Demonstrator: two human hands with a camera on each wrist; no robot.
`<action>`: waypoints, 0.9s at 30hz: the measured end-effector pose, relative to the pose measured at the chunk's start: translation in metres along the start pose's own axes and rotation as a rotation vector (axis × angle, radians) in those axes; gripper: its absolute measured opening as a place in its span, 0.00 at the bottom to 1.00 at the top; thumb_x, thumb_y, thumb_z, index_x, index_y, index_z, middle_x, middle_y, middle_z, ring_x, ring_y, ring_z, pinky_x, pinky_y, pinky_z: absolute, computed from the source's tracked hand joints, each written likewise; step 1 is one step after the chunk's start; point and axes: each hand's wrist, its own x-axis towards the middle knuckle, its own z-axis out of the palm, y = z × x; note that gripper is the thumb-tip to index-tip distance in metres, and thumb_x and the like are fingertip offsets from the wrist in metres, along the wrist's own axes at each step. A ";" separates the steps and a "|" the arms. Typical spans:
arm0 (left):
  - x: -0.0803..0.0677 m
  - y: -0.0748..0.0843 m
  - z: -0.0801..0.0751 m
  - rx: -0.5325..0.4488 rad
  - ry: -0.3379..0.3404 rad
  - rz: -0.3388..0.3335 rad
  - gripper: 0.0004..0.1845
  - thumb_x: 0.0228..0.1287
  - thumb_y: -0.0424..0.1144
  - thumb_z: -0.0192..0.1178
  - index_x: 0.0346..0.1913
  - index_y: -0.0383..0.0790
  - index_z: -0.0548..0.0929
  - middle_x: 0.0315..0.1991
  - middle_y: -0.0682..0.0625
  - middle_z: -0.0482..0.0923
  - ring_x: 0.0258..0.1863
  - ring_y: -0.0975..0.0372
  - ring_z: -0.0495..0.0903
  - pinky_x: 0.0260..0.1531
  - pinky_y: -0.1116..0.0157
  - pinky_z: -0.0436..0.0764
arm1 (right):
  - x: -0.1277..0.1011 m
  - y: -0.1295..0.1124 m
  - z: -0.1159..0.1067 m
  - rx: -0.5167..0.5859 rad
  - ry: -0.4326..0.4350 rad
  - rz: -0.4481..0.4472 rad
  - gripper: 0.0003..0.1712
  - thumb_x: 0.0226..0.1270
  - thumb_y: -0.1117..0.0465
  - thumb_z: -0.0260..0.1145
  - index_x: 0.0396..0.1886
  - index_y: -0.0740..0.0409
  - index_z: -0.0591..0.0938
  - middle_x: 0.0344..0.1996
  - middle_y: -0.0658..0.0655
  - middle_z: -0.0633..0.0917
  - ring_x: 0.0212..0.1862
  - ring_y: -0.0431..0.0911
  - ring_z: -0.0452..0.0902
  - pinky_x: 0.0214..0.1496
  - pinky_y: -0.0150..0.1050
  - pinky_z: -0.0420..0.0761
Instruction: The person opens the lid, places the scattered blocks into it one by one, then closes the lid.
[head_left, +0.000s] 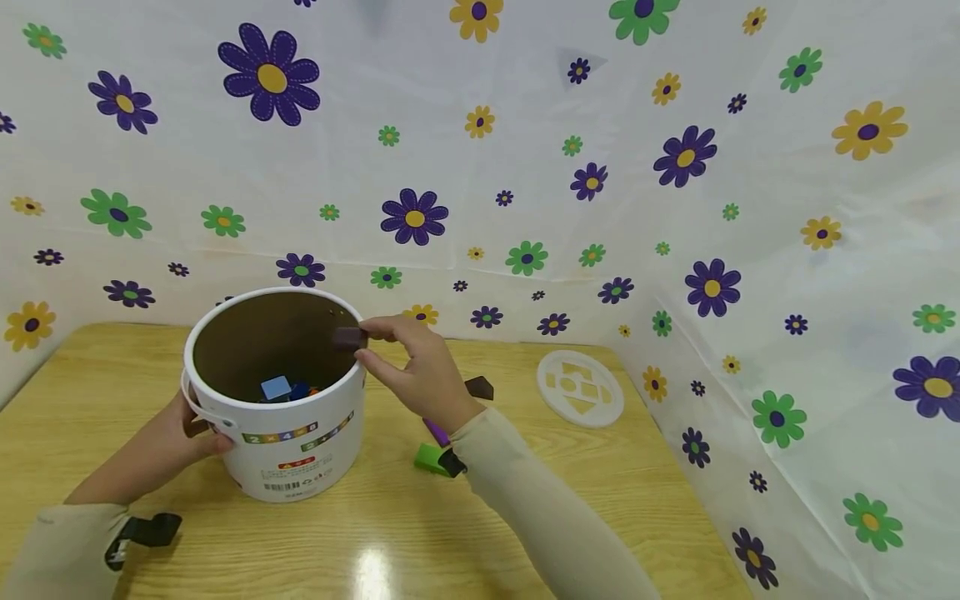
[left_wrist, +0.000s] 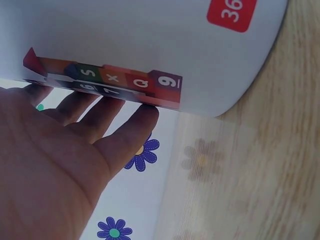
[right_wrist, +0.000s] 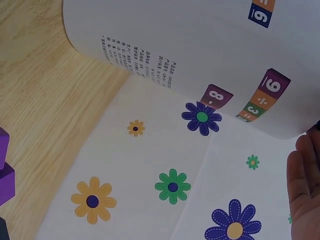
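Observation:
A white bucket (head_left: 285,450) with number labels stands on the wooden table (head_left: 600,500). Inside it lie a light blue block (head_left: 275,387) and other blocks. My right hand (head_left: 420,362) pinches a dark purple block (head_left: 348,337) at the bucket's right rim, over the opening. My left hand (head_left: 176,437) rests against the bucket's left side; in the left wrist view its straight fingers (left_wrist: 107,117) press the bucket's wall (left_wrist: 150,40). The right wrist view shows the bucket's wall (right_wrist: 200,45) and the edge of my palm (right_wrist: 305,185).
A white round lid with shape cut-outs (head_left: 580,387) lies at the back right. A green block (head_left: 431,458), a purple block (head_left: 436,432) and a dark brown block (head_left: 479,387) lie right of the bucket. Flowered cloth (head_left: 787,250) walls the table behind and right.

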 end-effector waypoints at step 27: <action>0.001 -0.001 0.001 -0.038 0.004 -0.012 0.50 0.76 0.52 0.61 0.83 0.63 0.33 0.78 0.35 0.50 0.70 0.32 0.58 0.60 0.23 0.63 | -0.064 0.073 -0.052 -0.158 -0.153 0.296 0.16 0.74 0.58 0.70 0.58 0.57 0.84 0.52 0.56 0.86 0.50 0.47 0.83 0.51 0.43 0.87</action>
